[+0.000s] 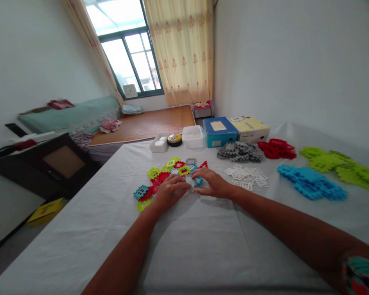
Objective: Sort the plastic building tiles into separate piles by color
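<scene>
On the white tablecloth (184, 246) lies a cluster of joined plastic building tiles (166, 174) in red, green, blue and grey. My left hand (169, 192) rests on its near right part with fingers curled onto a tile. My right hand (210, 182) meets it from the right, its fingers pinched on a small blue and grey tile (197, 183) at the cluster's edge. Both hands press on the same spot.
Sorted piles lie to the right: white tiles (247, 176), grey (240, 152), red (276, 148), blue (312, 182), green (344, 166). At the table's far edge stand a blue box (219, 132), a yellow-white box (252, 128), a clear tub (194, 137), a round tin (174, 139) and a white tray (159, 143).
</scene>
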Tool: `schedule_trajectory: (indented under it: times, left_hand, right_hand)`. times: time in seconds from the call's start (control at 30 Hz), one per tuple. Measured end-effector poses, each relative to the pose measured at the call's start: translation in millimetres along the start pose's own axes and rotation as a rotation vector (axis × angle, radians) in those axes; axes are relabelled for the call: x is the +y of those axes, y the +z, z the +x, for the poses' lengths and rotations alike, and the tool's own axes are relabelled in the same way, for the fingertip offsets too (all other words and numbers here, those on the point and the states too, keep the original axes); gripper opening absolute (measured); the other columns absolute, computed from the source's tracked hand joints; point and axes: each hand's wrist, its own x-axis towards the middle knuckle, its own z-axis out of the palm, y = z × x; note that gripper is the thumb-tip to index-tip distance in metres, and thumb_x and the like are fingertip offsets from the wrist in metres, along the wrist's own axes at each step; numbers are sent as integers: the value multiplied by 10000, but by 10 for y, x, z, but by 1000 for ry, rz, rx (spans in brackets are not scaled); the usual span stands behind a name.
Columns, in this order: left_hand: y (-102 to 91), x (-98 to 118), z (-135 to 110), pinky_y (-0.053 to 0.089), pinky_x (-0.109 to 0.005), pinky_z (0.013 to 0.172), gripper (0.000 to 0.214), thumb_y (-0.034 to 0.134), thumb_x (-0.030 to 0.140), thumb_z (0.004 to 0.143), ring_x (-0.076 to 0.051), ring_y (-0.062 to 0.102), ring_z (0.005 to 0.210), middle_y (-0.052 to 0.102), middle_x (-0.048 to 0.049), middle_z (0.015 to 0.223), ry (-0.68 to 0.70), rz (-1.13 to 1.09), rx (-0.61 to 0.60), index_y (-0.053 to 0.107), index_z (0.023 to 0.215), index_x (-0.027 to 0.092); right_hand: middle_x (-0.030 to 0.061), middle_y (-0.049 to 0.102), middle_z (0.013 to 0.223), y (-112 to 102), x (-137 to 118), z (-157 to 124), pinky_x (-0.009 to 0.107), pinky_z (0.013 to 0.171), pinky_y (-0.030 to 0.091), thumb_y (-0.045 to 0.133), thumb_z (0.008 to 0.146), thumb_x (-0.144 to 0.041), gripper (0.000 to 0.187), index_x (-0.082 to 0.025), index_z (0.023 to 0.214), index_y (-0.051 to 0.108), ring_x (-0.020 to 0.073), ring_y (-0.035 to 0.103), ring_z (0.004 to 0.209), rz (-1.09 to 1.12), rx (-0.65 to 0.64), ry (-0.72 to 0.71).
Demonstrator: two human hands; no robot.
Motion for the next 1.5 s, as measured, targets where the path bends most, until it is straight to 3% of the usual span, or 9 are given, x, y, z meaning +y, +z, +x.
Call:
schedule_trajectory:
  times: [0.27, 0.37, 0.53, 0.67, 0.8, 1.0, 1.13, 1.33, 1.5]
  left_hand:
    - [4, -18, 3, 525, -361, 907, 231, 587, 232, 906, -190, 618, 1053, 673, -73, 1120, -45, -34, 55, 698, 1107, 259]
    - [-36, -47, -4, 519, -381, 934, 248, 587, 234, 907, -196, 619, 1087, 657, -71, 1178, -95, -4, 112, 688, 1130, 276]
    - [-90, -130, -21, 522, -383, 920, 182, 598, 222, 898, -193, 636, 1040, 687, -55, 1094, -124, 23, 196, 720, 1022, 273]
    - [-74, -187, -30, 527, -380, 902, 167, 601, 220, 893, -192, 641, 1015, 697, -55, 1069, -137, 32, 219, 721, 1000, 263]
    - [-59, -242, -53, 522, -384, 909, 184, 579, 230, 902, -191, 636, 1014, 698, -55, 1070, -168, 40, 203, 719, 1017, 261]
    - [-213, -375, -98, 496, -391, 964, 236, 524, 293, 920, -195, 626, 1030, 698, -58, 1066, -328, 87, 282, 712, 1054, 244]
    - [-324, -503, -158, 477, -406, 995, 288, 494, 321, 918, -211, 614, 1064, 691, -76, 1104, -495, 92, 288, 707, 1080, 216]
    - [-291, -612, -283, 441, -450, 1026, 313, 534, 337, 877, -256, 593, 1126, 674, -97, 1179, -574, 159, -1, 698, 1116, 217]
    - [-271, -636, -343, 424, -482, 1041, 427, 655, 411, 796, -306, 548, 1210, 617, -127, 1280, -636, 207, -147, 670, 1175, 216]
  right_hand:
    - [65, 684, 1111, -19, 62, 4, 393, 920, 467, 729, 780, -360, 288, -227, 1013, 624, 232, 605, 1057, -140, 24, 105]
    - [90, 671, 1148, -239, 267, 34, 404, 904, 447, 685, 785, -360, 308, -217, 1049, 617, 260, 585, 1068, -313, 173, 214]
    - [164, 642, 1149, -864, 879, -116, 446, 887, 414, 572, 822, -463, 460, -163, 1171, 592, 327, 529, 1101, -678, 509, 548]
    - [193, 625, 1151, -1168, 1237, -399, 476, 852, 423, 550, 813, -502, 541, -145, 1218, 576, 355, 505, 1128, -821, 558, 774]
    - [191, 627, 1153, -1198, 1360, -552, 498, 843, 432, 518, 835, -508, 534, -153, 1229, 582, 358, 504, 1131, -823, 535, 860]
    - [186, 624, 1186, -1094, 1279, -419, 481, 902, 420, 443, 898, -465, 494, -145, 1247, 584, 341, 494, 1152, -778, 595, 676]
    - [163, 642, 1193, -827, 978, -236, 459, 930, 409, 446, 918, -380, 425, -152, 1245, 593, 317, 525, 1128, -687, 455, 429]
    - [99, 645, 1268, -322, 376, -89, 463, 971, 358, 457, 940, -250, 318, -215, 1216, 610, 268, 534, 1177, -557, 68, 84]
    - [76, 646, 1278, -220, 279, -103, 433, 939, 383, 493, 932, -217, 297, -228, 1199, 621, 248, 565, 1141, -505, -12, 43]
